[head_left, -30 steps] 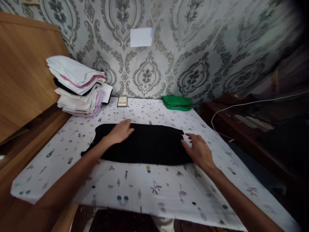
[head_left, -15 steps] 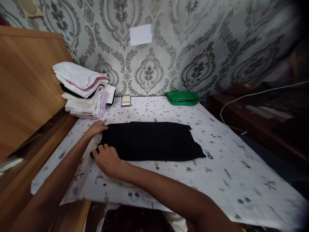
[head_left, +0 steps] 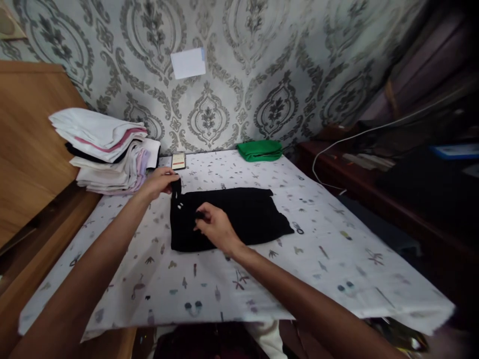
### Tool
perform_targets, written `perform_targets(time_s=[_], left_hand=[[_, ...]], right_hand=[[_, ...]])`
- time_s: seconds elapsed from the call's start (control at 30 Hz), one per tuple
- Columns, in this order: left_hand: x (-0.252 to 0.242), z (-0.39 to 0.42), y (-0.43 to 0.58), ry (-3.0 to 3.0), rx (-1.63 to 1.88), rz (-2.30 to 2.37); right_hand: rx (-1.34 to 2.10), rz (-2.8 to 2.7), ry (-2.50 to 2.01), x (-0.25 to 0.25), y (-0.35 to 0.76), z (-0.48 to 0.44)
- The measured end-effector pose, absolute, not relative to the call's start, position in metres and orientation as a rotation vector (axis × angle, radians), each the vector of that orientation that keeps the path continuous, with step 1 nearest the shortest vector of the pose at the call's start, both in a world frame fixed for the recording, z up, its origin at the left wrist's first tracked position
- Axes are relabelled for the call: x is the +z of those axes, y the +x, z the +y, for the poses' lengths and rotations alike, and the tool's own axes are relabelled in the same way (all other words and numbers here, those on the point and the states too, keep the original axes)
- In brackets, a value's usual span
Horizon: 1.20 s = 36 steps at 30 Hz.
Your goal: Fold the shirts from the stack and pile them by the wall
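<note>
A black garment (head_left: pixel 243 214) lies on a white patterned sheet (head_left: pixel 262 279), its left end turned over toward the middle. My left hand (head_left: pixel 159 180) pinches the far corner of that turned-over end, lifted a little off the sheet. My right hand (head_left: pixel 215 227) is closed on the near edge of the same fold, resting on top of the black cloth. Both forearms reach in from the bottom of the view.
A stack of folded white and pink cloths (head_left: pixel 107 152) sits at the back left beside a wooden panel (head_left: pixel 26 134). A folded green cloth (head_left: pixel 261 149) and a small card (head_left: pixel 178 160) lie near the patterned wall. Dark furniture with a white cable (head_left: pixel 337 149) stands to the right.
Both hands gripped the garment's left end and carried it rightward over the rest, so the black cloth is now shorter. The view has shifted to the right.
</note>
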<state>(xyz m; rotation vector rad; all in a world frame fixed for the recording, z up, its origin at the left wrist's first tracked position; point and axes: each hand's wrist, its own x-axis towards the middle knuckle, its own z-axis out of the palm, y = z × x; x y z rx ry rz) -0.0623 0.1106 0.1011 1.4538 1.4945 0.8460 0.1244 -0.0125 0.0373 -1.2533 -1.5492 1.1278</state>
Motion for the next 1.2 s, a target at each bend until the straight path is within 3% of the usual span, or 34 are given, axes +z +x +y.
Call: perform_targets(time_s=[0.27,0.47,0.67,0.8,1.2], left_hand=[[0.052,0.107,0.034,1.424,0.682,1.410],[0.055,0.095,0.005,1.561,0.786,1.365],[0.047,0.024,-0.023,2.536,0.690,1.285],[0.028,-0.029,-0.023,2.838,0.589,1.292],[0.012,-0.052,-0.034,2.854,0.421,1.638]], right_hand=[[1.049,-1.630,-1.636,0.026,0.196,-0.028],[0.916,-1.908,-1.700,0.037,0.196,-0.034],[0.593,-1.953,-1.793,0.049,0.201,-0.023],[0.406,-2.031,-1.664,0.050,0.188,0.015],[0.471,-1.997,-1.762,0.031,0.145,0.087]])
